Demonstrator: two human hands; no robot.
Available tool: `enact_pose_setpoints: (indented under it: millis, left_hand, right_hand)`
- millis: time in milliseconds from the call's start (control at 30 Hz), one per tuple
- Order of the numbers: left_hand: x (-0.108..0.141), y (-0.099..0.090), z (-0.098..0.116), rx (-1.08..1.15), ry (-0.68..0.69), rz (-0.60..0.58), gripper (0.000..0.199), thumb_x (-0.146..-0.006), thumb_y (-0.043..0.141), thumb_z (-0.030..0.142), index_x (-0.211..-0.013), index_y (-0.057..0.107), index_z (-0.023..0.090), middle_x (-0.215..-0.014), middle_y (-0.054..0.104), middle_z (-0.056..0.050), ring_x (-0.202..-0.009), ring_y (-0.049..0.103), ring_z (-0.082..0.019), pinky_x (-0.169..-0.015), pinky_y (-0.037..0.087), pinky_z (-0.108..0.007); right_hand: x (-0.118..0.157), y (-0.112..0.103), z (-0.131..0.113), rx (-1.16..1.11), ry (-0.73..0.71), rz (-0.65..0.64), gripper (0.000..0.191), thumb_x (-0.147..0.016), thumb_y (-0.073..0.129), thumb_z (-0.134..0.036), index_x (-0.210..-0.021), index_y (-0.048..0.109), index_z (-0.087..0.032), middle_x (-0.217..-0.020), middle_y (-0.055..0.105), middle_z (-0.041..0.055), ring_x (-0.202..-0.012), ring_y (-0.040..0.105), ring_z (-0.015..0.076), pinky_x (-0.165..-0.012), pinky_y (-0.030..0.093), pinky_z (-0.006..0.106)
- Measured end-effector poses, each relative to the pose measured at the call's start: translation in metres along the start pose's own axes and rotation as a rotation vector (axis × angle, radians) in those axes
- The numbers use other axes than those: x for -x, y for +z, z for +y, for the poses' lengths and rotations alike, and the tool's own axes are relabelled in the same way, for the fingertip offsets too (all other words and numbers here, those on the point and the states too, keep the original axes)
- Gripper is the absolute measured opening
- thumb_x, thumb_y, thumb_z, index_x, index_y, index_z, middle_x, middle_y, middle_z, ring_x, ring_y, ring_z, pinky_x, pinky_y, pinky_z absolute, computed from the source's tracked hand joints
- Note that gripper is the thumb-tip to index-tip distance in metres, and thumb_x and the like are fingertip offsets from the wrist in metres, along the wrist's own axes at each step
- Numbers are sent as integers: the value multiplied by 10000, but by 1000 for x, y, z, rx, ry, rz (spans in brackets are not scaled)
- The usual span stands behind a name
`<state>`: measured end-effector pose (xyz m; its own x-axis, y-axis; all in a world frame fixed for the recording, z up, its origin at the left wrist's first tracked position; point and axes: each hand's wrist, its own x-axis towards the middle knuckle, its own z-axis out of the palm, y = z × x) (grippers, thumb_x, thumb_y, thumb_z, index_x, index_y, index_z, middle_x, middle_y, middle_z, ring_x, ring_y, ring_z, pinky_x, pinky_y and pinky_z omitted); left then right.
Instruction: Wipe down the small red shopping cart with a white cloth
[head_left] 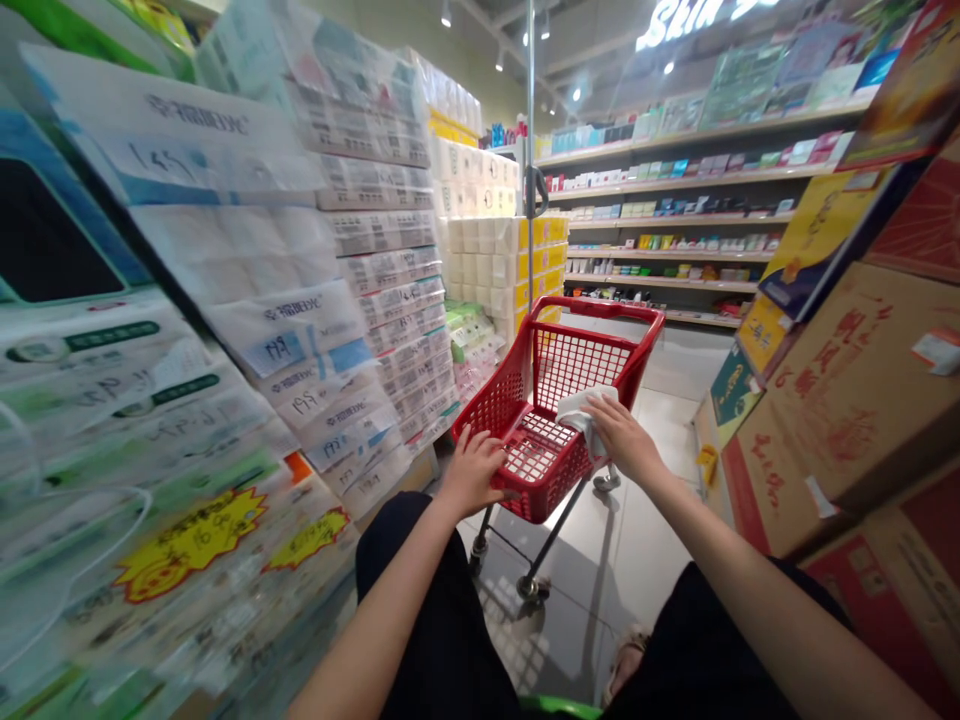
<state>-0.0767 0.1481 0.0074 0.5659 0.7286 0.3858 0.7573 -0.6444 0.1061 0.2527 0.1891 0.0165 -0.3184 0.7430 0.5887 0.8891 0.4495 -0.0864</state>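
Observation:
A red plastic shopping cart (547, 480) on a wheeled metal frame stands between my knees. At its near left rim rests my left hand (474, 472), fingers spread over the edge, holding no loose object. My right hand (616, 428) presses a white cloth (576, 408) against the cart's right rim, the fingers closed over the fabric. Part of the cloth hangs down on the rim's outer side. Through the grid walls of the basket the floor shows, and no goods lie inside it.
Tall stacks of wrapped tissue packs (300, 330) line the left side. Cardboard boxes (862, 400) are piled on the right. Behind the cart are a glass door edge with a handle (537, 190) and shelves of small goods (667, 215). Pale tiles (667, 440) cover the floor.

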Motion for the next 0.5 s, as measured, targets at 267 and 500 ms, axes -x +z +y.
enact_pose_setpoints:
  millis: [267, 500]
  left_hand:
    - [-3, 14, -2, -94, -101, -1, 538, -758, 693, 659, -1104, 620, 253, -998, 612, -52, -989, 563, -247, -1069, 297, -447]
    - [-3, 13, 11, -63, -57, -14, 581, -795, 671, 636, -1214, 574, 246, -1046, 630, -72, -1017, 575, -262, -1034, 345, -444]
  right_hand:
    - [48, 2, -109, -17, -112, -18, 414, -994, 431, -285, -1394, 539, -282, -1389, 594, 3, -1309, 474, 240, -1089, 402, 452]
    - [64, -15, -106, 45, -239, -74, 462, -993, 458, -281, -1454, 470, -318, -1419, 569, 3, -1332, 472, 241, -1098, 397, 446]
